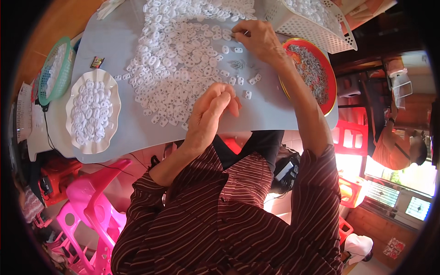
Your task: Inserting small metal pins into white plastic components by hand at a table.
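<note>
A broad heap of small white plastic pieces with two holes (172, 59) covers the middle of the grey table. My right hand (259, 40) reaches to the heap's far right edge, its thumb and finger pinched beside some pieces; whatever is between them is too small to make out. Nearer to me, my left hand (211, 109) is closed, thumb against curled fingers, just above the table's front edge; its contents are hidden. Between the hands lie a little pile of thin metal pins (237, 64) and several loose white pieces (247, 94).
To the right, a red round tray (331, 94) holds many small metal parts, with a white perforated basket (311, 33) behind. At left stand a scalloped white dish (116, 98) of white pieces and a green basket (64, 80). Pink plastic chairs (87, 201) are below left.
</note>
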{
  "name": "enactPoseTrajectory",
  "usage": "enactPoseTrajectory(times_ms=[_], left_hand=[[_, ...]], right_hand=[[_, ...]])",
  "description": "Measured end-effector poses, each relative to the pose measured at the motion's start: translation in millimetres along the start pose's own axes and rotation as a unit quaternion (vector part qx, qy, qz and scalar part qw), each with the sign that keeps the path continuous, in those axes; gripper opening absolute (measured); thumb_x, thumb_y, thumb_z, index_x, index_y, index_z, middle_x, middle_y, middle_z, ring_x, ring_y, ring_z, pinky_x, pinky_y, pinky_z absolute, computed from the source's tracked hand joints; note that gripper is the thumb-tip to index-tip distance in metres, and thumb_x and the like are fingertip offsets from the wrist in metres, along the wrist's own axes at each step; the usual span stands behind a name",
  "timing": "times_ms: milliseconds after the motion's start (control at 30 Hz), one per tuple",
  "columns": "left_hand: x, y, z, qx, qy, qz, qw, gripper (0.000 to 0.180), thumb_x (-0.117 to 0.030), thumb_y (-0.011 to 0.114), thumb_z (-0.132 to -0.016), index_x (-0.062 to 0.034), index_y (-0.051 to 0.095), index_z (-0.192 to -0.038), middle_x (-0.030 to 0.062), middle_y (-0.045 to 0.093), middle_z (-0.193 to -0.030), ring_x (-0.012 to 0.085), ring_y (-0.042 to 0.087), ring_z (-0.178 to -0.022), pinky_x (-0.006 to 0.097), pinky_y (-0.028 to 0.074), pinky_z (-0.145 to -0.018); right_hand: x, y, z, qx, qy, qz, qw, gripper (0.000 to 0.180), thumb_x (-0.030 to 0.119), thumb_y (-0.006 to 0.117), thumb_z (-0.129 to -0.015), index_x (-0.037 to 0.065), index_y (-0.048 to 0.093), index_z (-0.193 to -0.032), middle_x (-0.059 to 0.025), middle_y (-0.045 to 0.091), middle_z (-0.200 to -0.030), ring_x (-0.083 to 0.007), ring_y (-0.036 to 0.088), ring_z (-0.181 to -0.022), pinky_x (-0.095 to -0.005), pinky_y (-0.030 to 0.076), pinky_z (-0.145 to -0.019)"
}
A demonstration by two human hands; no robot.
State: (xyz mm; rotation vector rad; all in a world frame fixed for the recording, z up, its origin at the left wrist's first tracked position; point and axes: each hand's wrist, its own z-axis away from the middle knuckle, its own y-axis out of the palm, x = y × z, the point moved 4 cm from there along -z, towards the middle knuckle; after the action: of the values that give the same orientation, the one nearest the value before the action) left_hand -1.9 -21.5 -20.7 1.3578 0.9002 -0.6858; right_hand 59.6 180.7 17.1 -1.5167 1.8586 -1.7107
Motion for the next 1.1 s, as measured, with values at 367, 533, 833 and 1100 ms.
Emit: enactPoseTrajectory(times_ms=[367,533,833,1100], left_hand=[[-1,0,-2,0.009,-0.025,0.018,0.999,0.021,-0.019,0.041,-0.095,-0.0008,0.051,-0.092,0.0035,0.053,-0.075,0.0121,0.050,-0.082,0.027,0.039,-0.082],[-1,4,-4,0.021,-0.018,-0.003,1.000,0.021,-0.018,0.041,-0.094,-0.0006,0.052,-0.088,0.0042,0.053,-0.076,0.0123,0.050,-0.083,0.028,0.039,-0.082],[-1,-7,-15,0.011,-0.101,0.221,0.970,0.028,-0.023,0.040,-0.095,0.0001,0.054,-0.088,0.0095,0.057,-0.066,0.0245,0.058,-0.076,0.034,0.046,-0.074],[5,3,-27,0.067,-0.145,0.259,0.953,0.028,-0.024,0.041,-0.095,-0.0008,0.055,-0.088,0.0095,0.059,-0.066,0.0268,0.060,-0.079,0.036,0.047,-0.074]], right_hand=[[-11,0,-3,0.068,0.005,0.017,0.998,0.018,0.013,0.062,-0.075,0.001,0.066,-0.088,-0.0155,0.066,-0.077,-0.0258,0.064,-0.071,-0.0347,0.050,-0.070],[-12,0,-3,0.093,0.010,0.048,0.994,0.017,0.012,0.064,-0.074,-0.001,0.064,-0.086,-0.0135,0.065,-0.073,-0.0225,0.063,-0.068,-0.0335,0.049,-0.067],[36,-9,44,0.110,0.093,-0.283,0.948,0.013,0.008,0.063,-0.080,0.003,0.063,-0.092,-0.0047,0.064,-0.074,-0.0097,0.061,-0.072,-0.0256,0.049,-0.066],[62,-20,81,0.008,0.006,-0.341,0.940,0.017,0.005,0.062,-0.083,0.004,0.059,-0.099,-0.0022,0.064,-0.080,-0.0077,0.061,-0.075,-0.0231,0.049,-0.068]])
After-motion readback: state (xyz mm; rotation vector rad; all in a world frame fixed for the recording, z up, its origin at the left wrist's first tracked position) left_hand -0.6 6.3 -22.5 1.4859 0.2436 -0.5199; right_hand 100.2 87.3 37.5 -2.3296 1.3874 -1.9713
